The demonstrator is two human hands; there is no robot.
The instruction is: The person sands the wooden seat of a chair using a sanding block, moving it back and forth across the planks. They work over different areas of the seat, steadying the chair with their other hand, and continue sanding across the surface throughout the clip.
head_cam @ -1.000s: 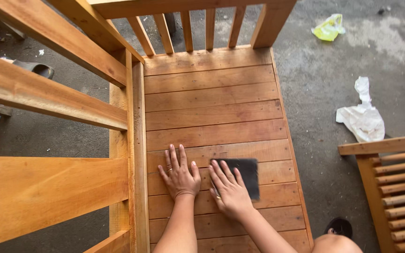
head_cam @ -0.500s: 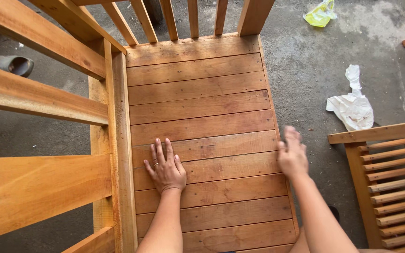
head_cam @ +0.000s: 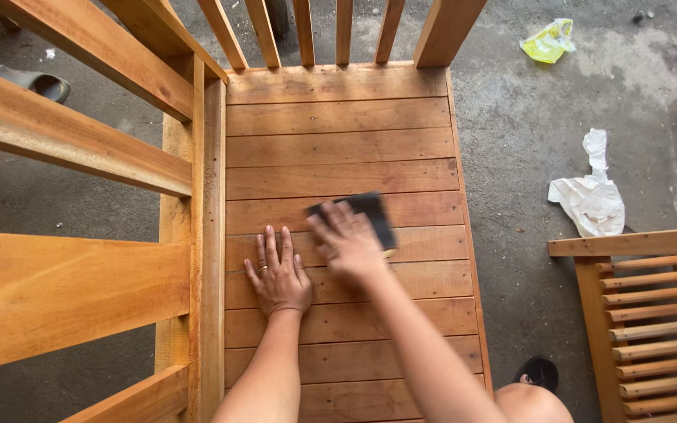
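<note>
Right hand [head_cam: 348,244] swung back from seat edge, dark sanding sheet [head_cam: 370,213] pressed flat on slatted seat [head_cam: 338,125], left hand [head_cam: 278,272] spread empty, white rag [head_cam: 589,200] left on concrete floor [head_cam: 526,117]

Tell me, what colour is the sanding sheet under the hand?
Dark grey, nearly black: the sanding sheet under the right hand, head view.

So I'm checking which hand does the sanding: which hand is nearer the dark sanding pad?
Right. The right hand lies on the dark sanding pad; the left hand rests flat on the wooden slats beside it, apart from it.
</note>
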